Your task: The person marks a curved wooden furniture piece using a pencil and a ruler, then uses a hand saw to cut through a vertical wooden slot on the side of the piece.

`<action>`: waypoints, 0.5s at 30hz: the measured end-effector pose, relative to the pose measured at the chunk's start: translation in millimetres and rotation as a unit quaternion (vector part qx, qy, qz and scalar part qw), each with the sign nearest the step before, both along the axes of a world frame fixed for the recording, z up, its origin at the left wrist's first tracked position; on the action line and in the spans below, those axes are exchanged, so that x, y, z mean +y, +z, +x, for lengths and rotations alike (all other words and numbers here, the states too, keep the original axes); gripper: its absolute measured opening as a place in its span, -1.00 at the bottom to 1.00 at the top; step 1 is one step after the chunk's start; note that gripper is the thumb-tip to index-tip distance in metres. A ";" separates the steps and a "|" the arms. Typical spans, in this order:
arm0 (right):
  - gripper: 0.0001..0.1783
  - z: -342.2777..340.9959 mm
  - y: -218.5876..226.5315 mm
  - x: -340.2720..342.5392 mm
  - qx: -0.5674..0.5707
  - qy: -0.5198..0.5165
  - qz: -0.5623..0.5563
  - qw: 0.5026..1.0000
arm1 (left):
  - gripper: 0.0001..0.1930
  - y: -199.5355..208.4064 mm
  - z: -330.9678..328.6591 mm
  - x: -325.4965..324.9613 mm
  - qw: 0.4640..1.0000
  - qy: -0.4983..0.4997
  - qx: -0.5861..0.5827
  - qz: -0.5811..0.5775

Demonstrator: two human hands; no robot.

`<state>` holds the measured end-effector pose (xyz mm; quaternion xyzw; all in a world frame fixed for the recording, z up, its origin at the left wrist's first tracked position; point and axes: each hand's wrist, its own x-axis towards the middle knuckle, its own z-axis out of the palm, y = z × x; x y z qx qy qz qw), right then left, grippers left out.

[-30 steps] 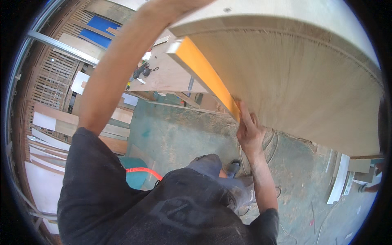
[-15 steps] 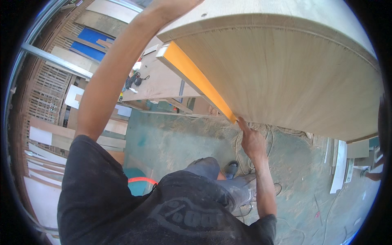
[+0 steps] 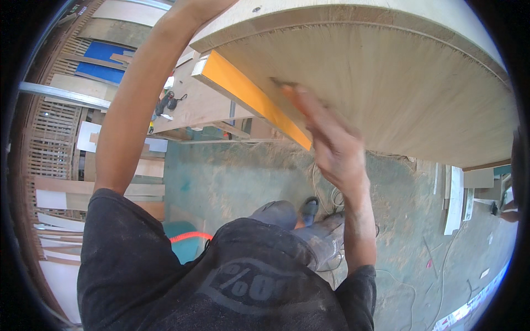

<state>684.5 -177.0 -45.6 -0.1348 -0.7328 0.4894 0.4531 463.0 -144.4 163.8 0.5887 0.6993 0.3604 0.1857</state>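
My left arm reaches up to the top edge; only the back of my left hand [image 3: 207, 7] shows, next to the pale top of a curved wooden piece, its fingers cut off. My right hand [image 3: 335, 140] is raised against the broad wood-grain face [image 3: 397, 94] of that piece. Between its fingers is a slim, dark-tipped thing [image 3: 277, 82], smeared by motion, so its kind is unclear. To the left of this hand a straight bar with an orange face [image 3: 251, 94] and a whitish end slants along the wooden face's left side.
Behind the bar stands a low wooden workbench [image 3: 193, 113] with a dark corded tool [image 3: 165, 103] on it. Boards [image 3: 99, 187] are stacked at the left. A red coiled hose [image 3: 190, 236] and loose cables [image 3: 411, 292] lie low down. White strips [image 3: 454, 201] lie at the right.
My right hand has moved up and left from the bar's lower end onto the wooden face, the slim thing now showing in its fingers. The wooden piece and bar appear slightly higher and further left.
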 end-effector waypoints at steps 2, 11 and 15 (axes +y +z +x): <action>-0.26 -25.7 -5.1 -8.1 0.003 -0.031 0.133 0.991 | -0.61 5.4 19.0 -18.4 0.996 0.062 0.069 0.008; 0.02 -52.6 -183.5 -32.2 0.023 -0.103 0.087 0.991 | -0.58 5.2 45.9 -13.6 0.984 0.074 0.162 0.023; -0.12 -24.0 -305.0 -35.2 -0.128 -0.119 0.081 0.981 | -0.58 -2.8 54.4 -0.6 0.986 0.046 0.161 0.027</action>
